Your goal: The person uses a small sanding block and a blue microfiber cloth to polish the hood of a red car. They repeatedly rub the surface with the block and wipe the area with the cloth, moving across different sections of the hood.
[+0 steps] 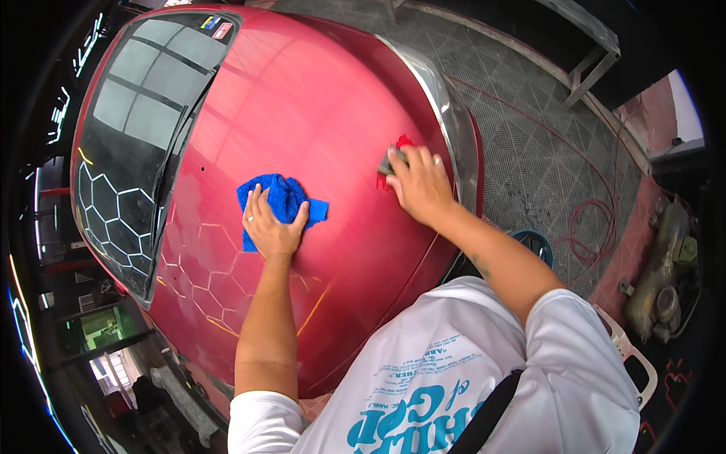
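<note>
Across a red car hood (302, 113), dull and hazy in patches, both my hands are at work. My left hand (274, 227) rests on a crumpled blue microfiber cloth (283, 198), its thumb and fingers gripping the folds against the paint. Farther right, near the hood's front edge, my right hand (418, 181) holds a small grey-green block (392, 162) flat on the surface. Bright red wet-looking streaks (404, 141) show around the block, more vivid than the paint about them. The block's underside is hidden.
The windshield (144, 98) and wiper lie to the left. At right, a thin red hose (586, 242) coils on the grey grated floor (522, 144). A metal frame (594, 68) stands at the upper right, and a worn tank-like machine (665, 265) at the lower right.
</note>
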`<state>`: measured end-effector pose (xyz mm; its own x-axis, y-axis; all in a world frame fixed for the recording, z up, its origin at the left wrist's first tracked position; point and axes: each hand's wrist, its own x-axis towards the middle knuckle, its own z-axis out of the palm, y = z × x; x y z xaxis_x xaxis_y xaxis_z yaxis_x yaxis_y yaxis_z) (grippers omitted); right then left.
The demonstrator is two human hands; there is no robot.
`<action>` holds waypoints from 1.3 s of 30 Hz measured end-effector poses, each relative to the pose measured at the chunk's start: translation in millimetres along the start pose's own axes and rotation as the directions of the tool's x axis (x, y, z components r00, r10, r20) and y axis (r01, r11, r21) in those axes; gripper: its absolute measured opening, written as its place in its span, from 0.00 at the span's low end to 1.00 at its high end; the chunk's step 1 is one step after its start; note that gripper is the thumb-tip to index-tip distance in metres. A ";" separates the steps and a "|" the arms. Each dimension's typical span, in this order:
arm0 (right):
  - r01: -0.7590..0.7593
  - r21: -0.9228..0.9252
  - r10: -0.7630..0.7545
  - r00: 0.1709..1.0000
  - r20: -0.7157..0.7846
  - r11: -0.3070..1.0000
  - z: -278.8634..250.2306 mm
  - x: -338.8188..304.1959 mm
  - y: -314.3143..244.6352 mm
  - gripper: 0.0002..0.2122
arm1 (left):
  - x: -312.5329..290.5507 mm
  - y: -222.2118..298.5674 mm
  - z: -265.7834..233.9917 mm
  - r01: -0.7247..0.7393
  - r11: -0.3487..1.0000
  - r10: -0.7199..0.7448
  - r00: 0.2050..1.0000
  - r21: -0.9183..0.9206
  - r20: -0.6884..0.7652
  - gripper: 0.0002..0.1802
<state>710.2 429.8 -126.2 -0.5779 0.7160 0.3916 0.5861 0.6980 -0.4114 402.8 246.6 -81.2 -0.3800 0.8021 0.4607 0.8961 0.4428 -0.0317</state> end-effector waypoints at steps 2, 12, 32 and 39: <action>-0.026 0.015 0.025 0.998 0.056 1.000 -1.0 1.5 -3.1 0.30 | 0.3 0.0 -0.8 -0.008 1.000 0.008 1.000 -0.004 -0.010 0.54; -0.019 0.051 0.016 0.999 0.051 0.999 2.1 -6.2 -4.1 0.27 | -1.1 -2.0 -1.1 0.004 1.000 -0.004 1.000 0.001 0.031 0.56; -0.732 0.159 0.709 0.681 0.182 0.663 -117.2 -267.2 241.1 0.26 | 67.7 118.3 18.2 -0.350 0.916 0.399 0.848 -0.197 0.349 0.70; -0.735 0.407 0.745 0.645 0.171 0.542 -149.4 -314.0 248.8 0.28 | 43.0 283.9 60.0 -0.623 0.716 0.687 0.548 -0.315 0.477 0.61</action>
<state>1122.2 379.9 -228.5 -0.0328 0.9803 -0.1947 0.5111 -0.1509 -0.8461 627.1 430.8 -123.6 0.2977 0.9351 -0.1922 0.9507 -0.3088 -0.0299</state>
